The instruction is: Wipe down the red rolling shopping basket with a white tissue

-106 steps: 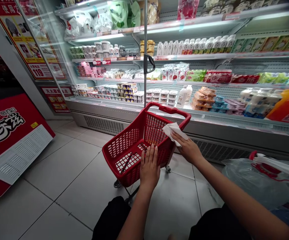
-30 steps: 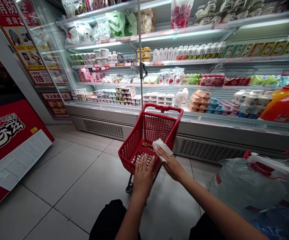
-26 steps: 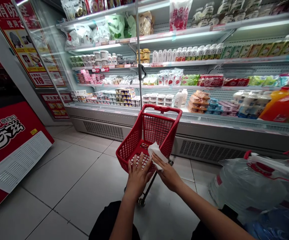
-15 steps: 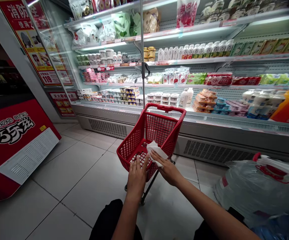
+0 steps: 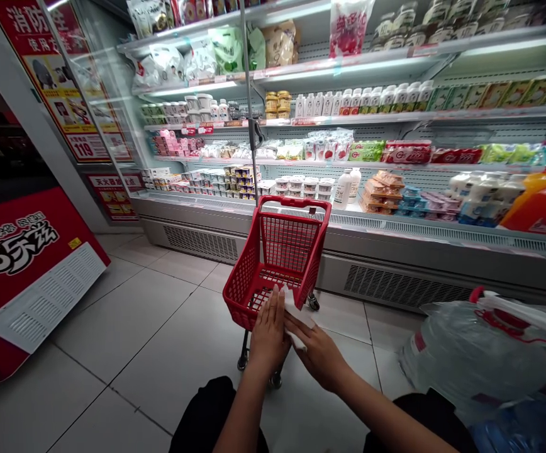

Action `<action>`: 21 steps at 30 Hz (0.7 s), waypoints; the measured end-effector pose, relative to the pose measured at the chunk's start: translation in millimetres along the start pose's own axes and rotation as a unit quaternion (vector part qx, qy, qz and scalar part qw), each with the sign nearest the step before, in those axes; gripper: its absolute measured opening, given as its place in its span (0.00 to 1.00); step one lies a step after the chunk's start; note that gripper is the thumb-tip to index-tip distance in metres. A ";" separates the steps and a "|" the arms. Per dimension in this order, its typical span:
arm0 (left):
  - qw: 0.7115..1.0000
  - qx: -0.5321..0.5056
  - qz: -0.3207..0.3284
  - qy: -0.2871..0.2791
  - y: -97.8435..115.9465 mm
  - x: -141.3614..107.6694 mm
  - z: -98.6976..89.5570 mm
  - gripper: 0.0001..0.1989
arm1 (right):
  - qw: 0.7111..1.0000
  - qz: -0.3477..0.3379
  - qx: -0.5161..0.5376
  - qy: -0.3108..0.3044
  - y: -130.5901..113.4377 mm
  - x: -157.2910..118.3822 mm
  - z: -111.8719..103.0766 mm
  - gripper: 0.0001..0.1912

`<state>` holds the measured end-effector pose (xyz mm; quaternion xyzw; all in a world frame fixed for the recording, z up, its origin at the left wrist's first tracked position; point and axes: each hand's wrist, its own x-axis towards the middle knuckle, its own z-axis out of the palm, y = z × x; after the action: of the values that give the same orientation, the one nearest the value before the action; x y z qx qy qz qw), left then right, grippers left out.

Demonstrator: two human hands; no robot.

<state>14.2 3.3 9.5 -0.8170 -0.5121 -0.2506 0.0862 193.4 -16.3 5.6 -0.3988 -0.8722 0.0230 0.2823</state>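
Note:
A small red plastic shopping cart [image 5: 285,242] stands in front of me, its holed basket facing my knees. My right hand [image 5: 323,355] holds a folded white cloth or paper wipe [image 5: 292,301] at the near right corner of the basket. Beside it, my left hand [image 5: 269,330] lies with fingers stretched out at the near rim, next to the wipe. Both hands cover part of the basket's near side. Whether the left fingertips touch the rim or the wipe, I cannot tell.
Behind the cart runs an open refrigerated shelf [image 5: 367,229] stocked with yogurt, bottles and bags. A red freezer [image 5: 32,277] stands at left. Large wrapped water bottles [image 5: 462,352] sit on the tiled floor [image 5: 131,333] at right.
My left hand has moved in beside the right, and the wipe is now folded between them. The cart has turned and shifted slightly left in view.

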 end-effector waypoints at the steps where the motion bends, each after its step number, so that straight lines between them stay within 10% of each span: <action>1: 1.000 0.000 0.002 -0.009 -6.6 -0.7 -2.0 0.52 | 1.000 -0.008 -0.007 -0.002 -0.6 -2.6 -2.5 0.44; 8: 0.994 0.087 -0.065 -0.019 -46.6 -10.1 -16.1 0.44 | 0.997 0.014 -0.075 0.011 37.3 -12.5 -24.8 0.38; 13: 0.998 0.056 -0.003 -0.036 -20.5 -7.3 -7.6 0.42 | 0.985 0.114 -0.114 0.054 54.0 -28.5 -14.5 0.37; 21: 0.998 0.006 0.020 -0.055 12.4 3.5 7.7 0.43 | 0.991 0.036 -0.112 0.056 27.5 -2.7 11.3 0.43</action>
<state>28.8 3.4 6.0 -0.8393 -0.5010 -0.2002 0.0677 207.8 2.6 -12.5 -0.4597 -0.8373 -0.0872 0.2829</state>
